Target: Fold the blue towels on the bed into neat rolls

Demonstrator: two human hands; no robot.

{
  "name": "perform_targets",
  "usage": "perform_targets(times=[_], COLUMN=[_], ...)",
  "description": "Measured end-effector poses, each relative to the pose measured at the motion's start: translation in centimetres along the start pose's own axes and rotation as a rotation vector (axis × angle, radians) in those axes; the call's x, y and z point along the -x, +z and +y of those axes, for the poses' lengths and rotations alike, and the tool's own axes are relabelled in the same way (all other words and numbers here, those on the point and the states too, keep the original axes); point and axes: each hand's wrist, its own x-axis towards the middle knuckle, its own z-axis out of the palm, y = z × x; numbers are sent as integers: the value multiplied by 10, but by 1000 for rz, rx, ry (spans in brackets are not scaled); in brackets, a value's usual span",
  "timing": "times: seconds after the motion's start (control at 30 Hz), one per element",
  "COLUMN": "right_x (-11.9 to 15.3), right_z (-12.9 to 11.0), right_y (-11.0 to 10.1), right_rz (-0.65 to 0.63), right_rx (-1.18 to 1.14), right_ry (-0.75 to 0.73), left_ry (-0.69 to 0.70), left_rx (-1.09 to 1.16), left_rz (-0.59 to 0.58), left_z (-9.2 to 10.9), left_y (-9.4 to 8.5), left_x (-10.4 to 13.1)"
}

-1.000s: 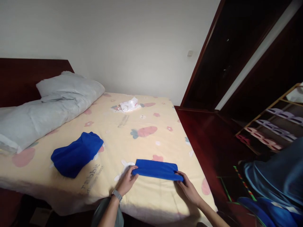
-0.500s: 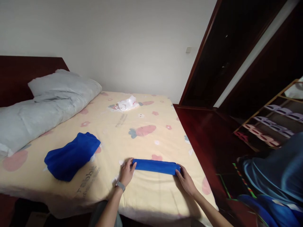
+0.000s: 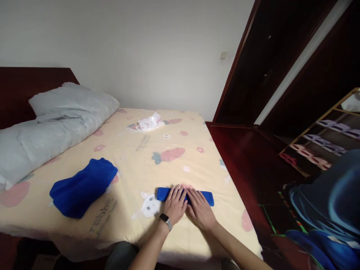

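Cloth strip (image 3: pixel 208 198), head view: blue, folded narrow, flat on the bed (image 3: pixel 197 168) by its near edge, towards the near right corner
Left hand (image 3: pixel 174 208): fingers outstretched, palm down across the strip's middle
Right hand (image 3: pixel 201 212): likewise unclenched, flat on the strip just beside the left
Loose blue cloth (image 3: pixel 83 188): near edge, left side
White bag (image 3: pixel 150 122): towards the far edge

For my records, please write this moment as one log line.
left hand: on folded blue cloth | right hand: likewise, alongside | second blue cloth: on bed, leftward
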Motion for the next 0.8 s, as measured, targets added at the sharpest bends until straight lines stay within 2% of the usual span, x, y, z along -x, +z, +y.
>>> perform_targets(times=[0.1,0.2,0.57,0.8], right_x=[-6,-1,44,43], right_z=[-2,11,67,82], right_y=[15,22,18,21], right_rz=[-8,-19,47,78], right_rx=[24,25,117,74], right_ry=[-3,2,105,81], left_ry=[-32,-27,-73,-158], left_rx=[23,27,-35,-45], left_rz=[-61,-101,-130,-240], left_z=[-3,-16,-62,-86], left_y=[7,6,-6,-21], left_x=[-7,-5,29,27])
